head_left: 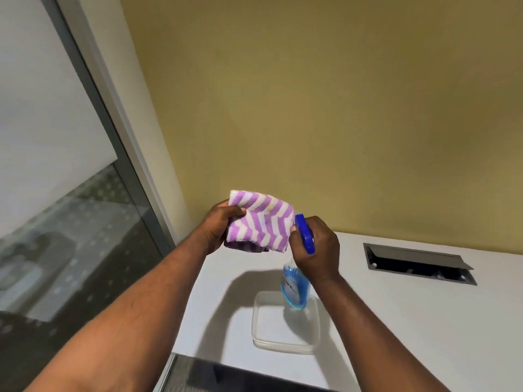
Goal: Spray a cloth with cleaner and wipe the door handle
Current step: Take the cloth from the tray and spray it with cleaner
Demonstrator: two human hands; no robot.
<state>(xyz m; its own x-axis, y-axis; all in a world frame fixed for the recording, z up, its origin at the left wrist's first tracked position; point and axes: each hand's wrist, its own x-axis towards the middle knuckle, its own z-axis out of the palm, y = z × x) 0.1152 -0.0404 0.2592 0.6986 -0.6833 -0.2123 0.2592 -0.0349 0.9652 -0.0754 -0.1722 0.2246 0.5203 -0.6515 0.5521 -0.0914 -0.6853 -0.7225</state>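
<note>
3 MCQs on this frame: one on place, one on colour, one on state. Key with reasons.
1. Where is the clear plastic container?
A. on the white table
B. in the left hand
C. on the floor

2. What colours is the cloth?
A. red and black
B. purple and white
C. plain green

3. What is the right hand doing?
A. resting flat
B. hanging empty
C. gripping the spray bottle

Key:
1 A: the clear plastic container sits on the white table.
2 B: the striped cloth in the left hand.
3 C: the right hand is closed round the blue-topped spray bottle.
</note>
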